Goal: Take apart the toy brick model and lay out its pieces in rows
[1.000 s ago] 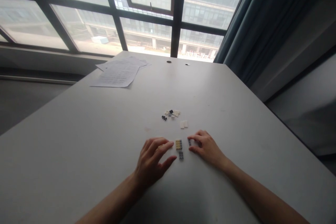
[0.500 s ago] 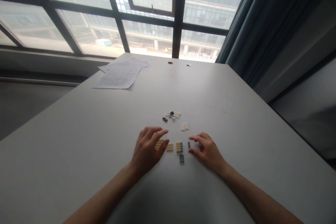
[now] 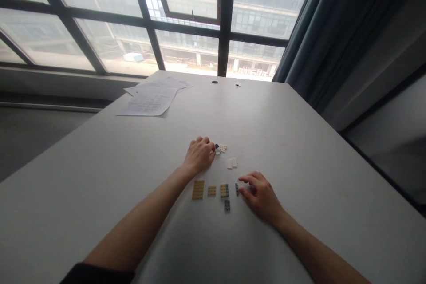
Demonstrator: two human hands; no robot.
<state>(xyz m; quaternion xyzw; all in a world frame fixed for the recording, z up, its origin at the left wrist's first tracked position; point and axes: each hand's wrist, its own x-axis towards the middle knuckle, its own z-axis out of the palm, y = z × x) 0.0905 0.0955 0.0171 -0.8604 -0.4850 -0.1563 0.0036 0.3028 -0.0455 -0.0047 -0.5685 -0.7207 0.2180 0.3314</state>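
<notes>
My left hand (image 3: pixel 200 155) is at the small heap of building bricks, its fingers curled down over the heap's left side. What its fingertips hold, if anything, is hidden. Beside it show a black brick piece (image 3: pixel 216 146) and a cream studded plate (image 3: pixel 222 147). My right hand (image 3: pixel 259 193) rests on the table with thumb and forefinger apart, just right of a narrow dark grey plate (image 3: pixel 237 189). Leftward in a row lie a tan and grey plate pair (image 3: pixel 224 191), a small tan plate (image 3: pixel 212 191) and a larger tan plate (image 3: pixel 198 190).
A dark grey studded piece (image 3: pixel 226 206) lies nearest me. Two smooth white tiles (image 3: pixel 232 163) lie beyond the row. Printed papers (image 3: pixel 146 100) sit at the white table's (image 3: pixel 282 239) far left, before a window. A dark curtain (image 3: pixel 306 31) hangs at right.
My left hand has moved forward from over the tan plates to the heap, uncovering the larger tan plate and covering the heap's left part. My right hand has stayed nearly still.
</notes>
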